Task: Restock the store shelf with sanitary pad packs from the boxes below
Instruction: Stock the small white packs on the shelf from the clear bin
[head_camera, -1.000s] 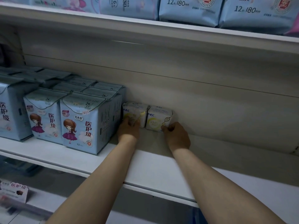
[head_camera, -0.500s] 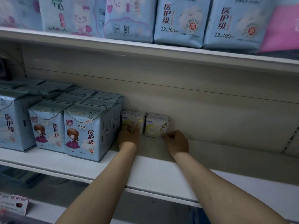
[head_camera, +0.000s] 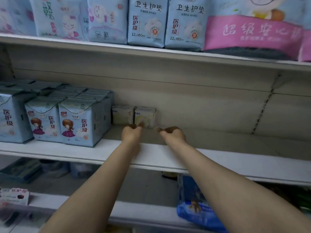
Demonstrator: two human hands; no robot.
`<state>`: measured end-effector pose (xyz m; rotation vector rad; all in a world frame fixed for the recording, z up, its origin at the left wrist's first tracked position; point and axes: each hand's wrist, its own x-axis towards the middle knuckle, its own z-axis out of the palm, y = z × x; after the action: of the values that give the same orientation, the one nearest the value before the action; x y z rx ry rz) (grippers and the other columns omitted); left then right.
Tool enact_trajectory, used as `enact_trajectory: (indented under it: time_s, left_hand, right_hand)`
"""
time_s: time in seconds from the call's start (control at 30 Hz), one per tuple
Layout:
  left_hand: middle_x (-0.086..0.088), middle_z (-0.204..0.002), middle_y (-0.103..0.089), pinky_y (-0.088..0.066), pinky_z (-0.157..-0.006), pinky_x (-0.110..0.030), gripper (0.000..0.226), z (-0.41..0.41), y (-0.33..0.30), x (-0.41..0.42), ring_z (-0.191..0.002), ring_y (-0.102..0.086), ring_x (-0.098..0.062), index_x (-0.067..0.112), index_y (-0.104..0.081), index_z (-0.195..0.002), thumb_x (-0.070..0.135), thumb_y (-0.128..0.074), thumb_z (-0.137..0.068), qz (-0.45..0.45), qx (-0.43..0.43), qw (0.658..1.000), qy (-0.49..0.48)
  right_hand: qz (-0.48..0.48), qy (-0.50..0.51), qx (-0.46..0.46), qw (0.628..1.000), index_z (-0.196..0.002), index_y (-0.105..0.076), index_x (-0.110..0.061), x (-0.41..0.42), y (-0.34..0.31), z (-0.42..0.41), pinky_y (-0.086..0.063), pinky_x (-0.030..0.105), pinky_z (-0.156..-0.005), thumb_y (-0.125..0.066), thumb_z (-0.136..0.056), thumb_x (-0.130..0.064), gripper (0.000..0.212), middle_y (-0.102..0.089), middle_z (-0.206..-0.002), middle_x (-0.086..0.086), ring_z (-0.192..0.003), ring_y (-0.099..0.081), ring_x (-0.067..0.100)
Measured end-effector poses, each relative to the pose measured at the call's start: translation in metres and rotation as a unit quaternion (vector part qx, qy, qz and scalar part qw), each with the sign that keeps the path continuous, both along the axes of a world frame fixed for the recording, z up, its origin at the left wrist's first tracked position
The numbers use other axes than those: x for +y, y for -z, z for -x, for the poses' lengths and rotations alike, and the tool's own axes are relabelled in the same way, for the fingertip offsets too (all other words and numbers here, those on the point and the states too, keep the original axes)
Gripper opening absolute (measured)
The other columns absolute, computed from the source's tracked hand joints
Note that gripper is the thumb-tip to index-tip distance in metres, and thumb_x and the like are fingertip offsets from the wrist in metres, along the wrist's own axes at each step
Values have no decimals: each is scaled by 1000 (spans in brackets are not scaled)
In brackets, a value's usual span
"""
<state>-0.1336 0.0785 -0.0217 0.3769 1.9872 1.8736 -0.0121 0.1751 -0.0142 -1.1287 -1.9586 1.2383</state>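
- Two small white packs stand side by side at the back of the middle shelf (head_camera: 218,158), touching each other: left pack (head_camera: 121,114), right pack (head_camera: 146,115).
- Left pack sits just beside the row of blue packs (head_camera: 79,121) with a cartoon girl print; those fill the shelf's left part in several rows.
- Left hand (head_camera: 132,133): back of hand toward camera, fingers curled loosely; fingertips at the lower front edge of the right pack, near the seam between the two. Contact cannot be confirmed; nothing is gripped.
- Right hand (head_camera: 173,134): fingers curled inward, thumb pointing left; it sits just right of and below the right pack, apart from it. Holds nothing.
- Both forearms reach up over the shelf's front edge.
- Middle shelf right of the white packs: bare board to the back panel.
- Top shelf (head_camera: 151,52): light blue packs (head_camera: 146,22) upright in a row, a pink-banded pack (head_camera: 252,34) at right.
- Below: a blue bag (head_camera: 195,204) on the lower shelf, right of centre; dark blurred items at left, not identifiable.
- Frame is slightly motion-blurred; print on the white packs unreadable apart from blue letters at the top corner.
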Motion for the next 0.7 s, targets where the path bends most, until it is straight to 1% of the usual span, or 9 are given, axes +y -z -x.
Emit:
enact_trajectory:
  time_s: [0.07, 0.13, 0.3, 0.4, 0.53, 0.6, 0.63, 0.67, 0.7]
  left_hand:
    - [-25, -120, -65, -55, -88, -44, 52, -15, -1, -2, -113, -62, -44, 3, -62, -116, 46, -69, -88, -12, -1, 1000, 4]
    - [-22, -119, -65, -55, -77, -37, 50, -37, -3, -7, -112, -62, -43, 6, -60, -119, 46, -67, -89, -15, 1, 1000, 8]
    - [-14, -123, -61, -56, -94, -47, 59, -100, -7, -14, -109, -62, -31, 4, -54, -133, 46, -65, -93, -35, -17, 999, 22]
    - [-13, -123, -62, -54, -97, -47, 59, -144, -3, -11, -108, -63, -29, 2, -56, -132, 46, -66, -93, -35, -26, 999, 27]
    - [-8, -96, -65, -54, -97, -45, 50, -211, 0, -2, -100, -65, -30, 1, -61, -121, 43, -65, -94, -40, -33, 998, 29]
    - [-12, -93, -66, -54, -97, -49, 50, -244, 5, 4, -95, -66, -33, -1, -62, -122, 41, -64, -96, -42, -39, 998, 36]
    - [-21, -99, -68, -54, -95, -53, 54, -264, 8, 8, -90, -66, -36, -5, -60, -126, 40, -63, -96, -42, -47, 997, 42]
    - [-28, -103, -68, -54, -86, -55, 60, -277, 11, 11, -78, -65, -36, -8, -56, -130, 41, -63, -96, -40, -54, 997, 47]
    - [-29, -93, -68, -55, -71, -53, 65, -297, 15, 16, -61, -58, -30, -11, -52, -132, 42, -63, -96, -34, -60, 996, 55]
  right_hand:
    - [-2, 2, 7, 1000, -109, -62, -14, -6, -1, -16, -46, 27, -79, -71, -87, -50, 43, -66, -108, 4, -94, -60, 21]
    - [-9, 7, 10, 1000, -106, -62, -16, -10, -3, -37, -51, 32, -81, -69, -87, -54, 43, -67, -107, 5, -96, -64, 25]
    - [16, 0, 44, 999, -100, -61, -19, -11, -7, -97, -52, 36, -89, -67, -89, -53, 35, -65, -109, 4, -93, -59, 23]
    - [32, -3, 61, 998, -98, -60, -21, -7, -6, -142, -51, 42, -99, -67, -90, -50, 32, -61, -109, -1, -106, -61, 25]
    - [47, -3, 77, 996, -100, -63, -19, 3, 3, -204, -53, 46, -98, -68, -88, -52, 36, -62, -106, -2, -104, -61, 24]
    - [46, -3, 84, 995, -96, -64, -20, 8, 7, -235, -54, 44, -95, -69, -87, -53, 34, -64, -106, -3, -102, -61, 22]
    - [43, -5, 88, 995, -93, -64, -21, 11, 9, -254, -54, 41, -93, -70, -87, -52, 31, -65, -105, -4, -100, -62, 20]
    - [41, -7, 93, 995, -91, -65, -22, 12, 11, -267, -54, 38, -89, -69, -88, -51, 29, -66, -103, -5, -97, -61, 18]
    - [43, -9, 96, 994, -91, -65, -21, 16, 15, -286, -54, 37, -88, -69, -89, -49, 29, -66, -102, -5, -94, -61, 15]
